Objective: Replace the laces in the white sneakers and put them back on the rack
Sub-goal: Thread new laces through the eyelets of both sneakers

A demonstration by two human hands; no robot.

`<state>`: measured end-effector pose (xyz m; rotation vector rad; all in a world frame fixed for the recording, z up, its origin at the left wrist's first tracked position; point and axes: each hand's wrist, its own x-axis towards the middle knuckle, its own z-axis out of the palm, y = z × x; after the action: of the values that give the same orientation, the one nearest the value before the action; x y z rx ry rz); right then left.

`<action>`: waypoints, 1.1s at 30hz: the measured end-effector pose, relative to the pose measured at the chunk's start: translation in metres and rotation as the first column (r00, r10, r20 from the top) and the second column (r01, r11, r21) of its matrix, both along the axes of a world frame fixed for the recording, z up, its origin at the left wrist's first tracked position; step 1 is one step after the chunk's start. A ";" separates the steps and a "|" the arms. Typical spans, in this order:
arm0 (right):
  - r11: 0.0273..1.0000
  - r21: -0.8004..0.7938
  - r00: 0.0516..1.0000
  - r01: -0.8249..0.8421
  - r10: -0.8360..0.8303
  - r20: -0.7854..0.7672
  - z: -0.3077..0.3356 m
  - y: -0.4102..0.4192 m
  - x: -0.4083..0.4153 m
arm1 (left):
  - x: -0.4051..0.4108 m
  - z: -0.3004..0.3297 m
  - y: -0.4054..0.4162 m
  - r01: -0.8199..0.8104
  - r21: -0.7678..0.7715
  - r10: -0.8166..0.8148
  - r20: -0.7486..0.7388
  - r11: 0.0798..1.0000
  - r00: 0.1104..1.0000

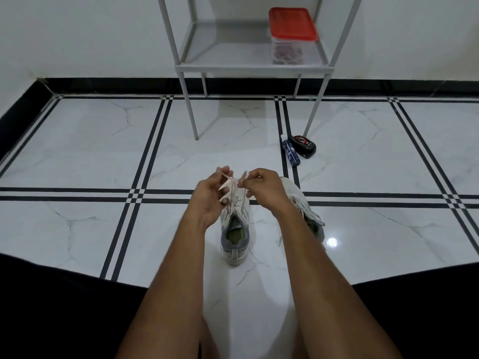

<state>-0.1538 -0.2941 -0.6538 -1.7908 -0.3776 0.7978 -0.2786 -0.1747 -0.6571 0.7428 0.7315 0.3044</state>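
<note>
Right now my left hand [211, 196] and right hand [261, 189] each pinch the lace [231, 183] above the white sneaker [234, 229] at frame center. My right forearm hides much of the second sneaker [309, 211]. Farther up stand the rack [252, 67], a red-lidded container [291, 35], a polish tin [305, 145].

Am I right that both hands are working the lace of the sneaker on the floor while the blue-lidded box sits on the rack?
Not quite: the head view shows the box has a red lid. The rest holds: both hands work the lace of the sneaker; the box sits on the rack.
</note>
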 end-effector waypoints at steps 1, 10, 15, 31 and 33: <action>0.999 0.019 0.998 0.037 -0.036 -0.057 0.000 -0.001 0.000 | 0.000 0.000 0.005 -0.060 0.013 0.059 0.043 0.998 0.997; 0.759 -0.497 0.904 0.420 -0.300 0.305 -0.070 -0.052 0.001 | -0.059 -0.045 0.042 -0.454 0.470 0.649 -0.622 0.757 0.438; 0.863 -0.430 0.905 0.263 -0.066 0.421 -0.096 -0.048 -0.020 | -0.060 -0.070 0.020 0.154 0.332 0.220 -0.843 0.931 0.491; 0.799 -0.600 0.868 0.037 0.272 0.416 -0.098 -0.053 -0.027 | -0.029 -0.070 -0.003 0.669 0.504 0.306 -0.864 0.547 0.401; 0.915 -0.404 0.992 -0.017 0.068 0.111 -0.094 -0.049 -0.028 | -0.023 -0.062 0.001 0.566 0.461 0.116 -0.834 0.683 0.540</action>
<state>-0.1813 -0.3427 -0.7478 -2.2321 -0.3506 0.8418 -0.3013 -0.1740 -0.7188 1.8001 1.4234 -0.0972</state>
